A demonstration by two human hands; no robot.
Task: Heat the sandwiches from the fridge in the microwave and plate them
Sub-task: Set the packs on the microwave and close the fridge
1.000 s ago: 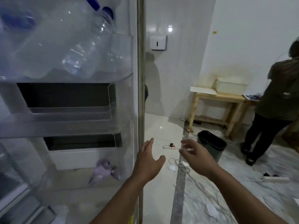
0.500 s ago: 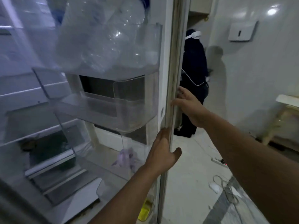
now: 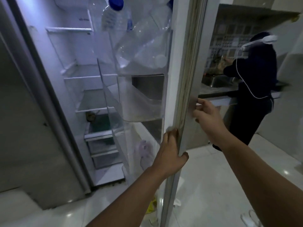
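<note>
The fridge door point(image 3: 177, 79) stands open in front of me, edge-on. My left hand point(image 3: 170, 153) grips its edge low down, fingers inside and thumb wrapped round the outside. My right hand point(image 3: 206, 115) holds the door's outer face higher up, fingers curled on it. The fridge interior point(image 3: 85, 82) is lit, with glass shelves and a green container point(image 3: 105, 123) on a lower shelf. A small brown thing point(image 3: 91, 116) lies beside it. No sandwiches are plainly visible.
Clear plastic bottles point(image 3: 131, 38) fill the top door bin; a pale bag point(image 3: 144, 153) lies in the bottom bin. A person in dark clothes point(image 3: 255, 82) stands at a counter with a sink point(image 3: 218, 82) to the right. The closed left fridge door point(image 3: 24, 112) is on the left.
My view has swung left toward the fridge interior. Both hands went from free in the air onto the door edge and now hold it, with the door swung wider.
</note>
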